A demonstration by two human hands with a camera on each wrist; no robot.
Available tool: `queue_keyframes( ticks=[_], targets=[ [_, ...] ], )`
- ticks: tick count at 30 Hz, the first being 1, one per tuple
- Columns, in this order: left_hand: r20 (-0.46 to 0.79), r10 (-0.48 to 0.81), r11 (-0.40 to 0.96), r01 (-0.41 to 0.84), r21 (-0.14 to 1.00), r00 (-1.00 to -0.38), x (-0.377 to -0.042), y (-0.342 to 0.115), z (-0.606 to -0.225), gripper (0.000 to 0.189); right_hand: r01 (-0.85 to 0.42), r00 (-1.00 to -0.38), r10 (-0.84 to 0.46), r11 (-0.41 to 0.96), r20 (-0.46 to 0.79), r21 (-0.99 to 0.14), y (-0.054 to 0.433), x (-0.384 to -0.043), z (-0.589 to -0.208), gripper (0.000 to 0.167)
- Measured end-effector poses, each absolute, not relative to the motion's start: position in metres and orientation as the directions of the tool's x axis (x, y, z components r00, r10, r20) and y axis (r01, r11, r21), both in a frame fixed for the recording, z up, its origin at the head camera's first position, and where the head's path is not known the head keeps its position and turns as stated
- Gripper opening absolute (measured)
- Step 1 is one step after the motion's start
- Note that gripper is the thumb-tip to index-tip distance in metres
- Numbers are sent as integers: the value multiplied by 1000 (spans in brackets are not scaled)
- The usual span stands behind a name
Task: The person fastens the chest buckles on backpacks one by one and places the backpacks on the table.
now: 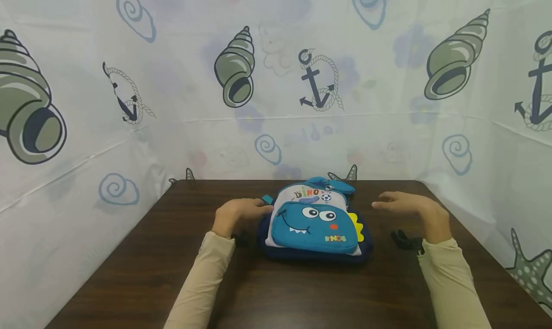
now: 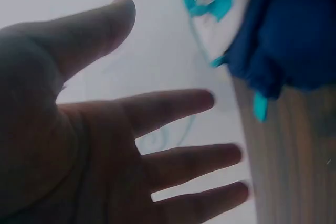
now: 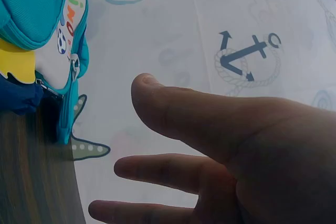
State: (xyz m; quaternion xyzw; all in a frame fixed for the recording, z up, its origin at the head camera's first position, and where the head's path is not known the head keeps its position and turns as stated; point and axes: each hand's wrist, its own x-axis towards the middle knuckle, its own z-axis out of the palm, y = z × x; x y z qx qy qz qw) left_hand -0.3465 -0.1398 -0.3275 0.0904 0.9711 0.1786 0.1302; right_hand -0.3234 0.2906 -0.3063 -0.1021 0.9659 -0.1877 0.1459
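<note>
A child's blue and white backpack [image 1: 316, 228] with a dinosaur face lies front side up on the dark wooden table. My left hand [image 1: 241, 213] is at its left side, fingertips overlapping its edge in the head view. In the left wrist view that hand [image 2: 105, 129] has its fingers straight and spread, with nothing in them, and the navy side of the backpack [image 2: 299, 30] beyond. To the right of the backpack my right hand [image 1: 407, 206] hovers apart from it. The right wrist view shows its thumb and fingers extended and holding nothing, the backpack's zippered side [image 3: 68, 72] at the upper left.
The brown table [image 1: 276, 295] reaches back to a white cloth wall [image 1: 280, 146] printed with shells, anchors and starfish. The same cloth stands along the left and right sides. A black strap [image 1: 405, 241] shows at my right wrist.
</note>
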Motion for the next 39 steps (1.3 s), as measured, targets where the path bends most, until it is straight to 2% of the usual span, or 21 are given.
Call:
queue_keyframes(
  ticks=[3, 9, 17, 23, 27, 33, 39],
  targets=[
    [-282, 194, 912, 66, 405, -940, -348, -135, -335, 73, -148, -936, -253, 914, -245, -378, 289, -324, -307, 87],
    [-316, 166, 905, 18, 424, -934, -349, -133, -337, 73, -147, -938, -249, 916, -242, -375, 286, -325, -306, 85],
    [-320, 171, 900, 15, 437, -932, -352, -135, -341, 74, -99, -943, -209, 921, -261, -378, 280, -324, -310, 88],
    [-319, 156, 904, 5, 427, -935, -353, -134, -345, 73, -119, -943, -218, 927, -252, -356, 274, -328, -315, 85],
    [-318, 137, 909, -8, 416, -938, -354, -131, -346, 73, -98, -945, -199, 929, -259, -356, 267, -326, -318, 86],
    [-281, 107, 934, -1, 357, -954, -354, -125, -348, 76, 1, -943, -139, 908, -303, -419, 256, -325, -330, 81],
    [-284, 107, 938, 2, 348, -953, -356, -123, -351, 75, -16, -938, -155, 914, -311, -407, 253, -329, -334, 75]
  ],
)
